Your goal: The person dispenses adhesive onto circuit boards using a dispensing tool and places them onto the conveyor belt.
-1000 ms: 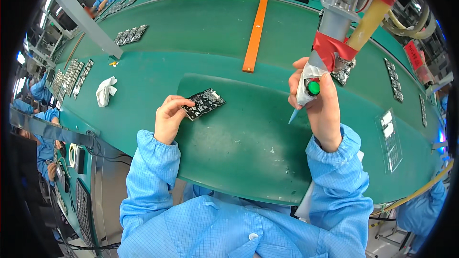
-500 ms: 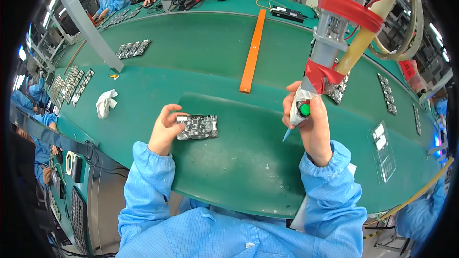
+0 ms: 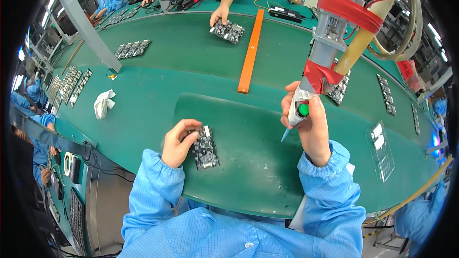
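Observation:
My left hand (image 3: pixel 178 145) pinches the upper left edge of a black circuit board (image 3: pixel 206 149) between curled fingers and thumb. The board lies lengthwise over the green mat (image 3: pixel 248 181) in front of me; whether it touches the mat I cannot tell. In my right hand (image 3: pixel 315 134) is a dispensing pen wrapped in white material, its green button (image 3: pixel 303 110) beside my thumb. A thin blue tip (image 3: pixel 285 134) points down to the left, apart from the board. Above my grip, the pen joins a grey cylinder (image 3: pixel 327 50) bound with red tape.
An orange bar (image 3: pixel 251 52) lies across the green belt. Opposite, a co-worker's hand (image 3: pixel 220 15) holds another board (image 3: pixel 228 32). Crumpled white tissue (image 3: pixel 103 103) lies left; a clear plastic tray (image 3: pixel 381 155) lies right. A grey post (image 3: pixel 88 24) rises at left, a yellow tube (image 3: pixel 370 26) at right.
My left hand has moved nearer and right, turning the board from crosswise to lengthwise. My right hand is nearly still. The co-worker opposite has reached over the belt with a board.

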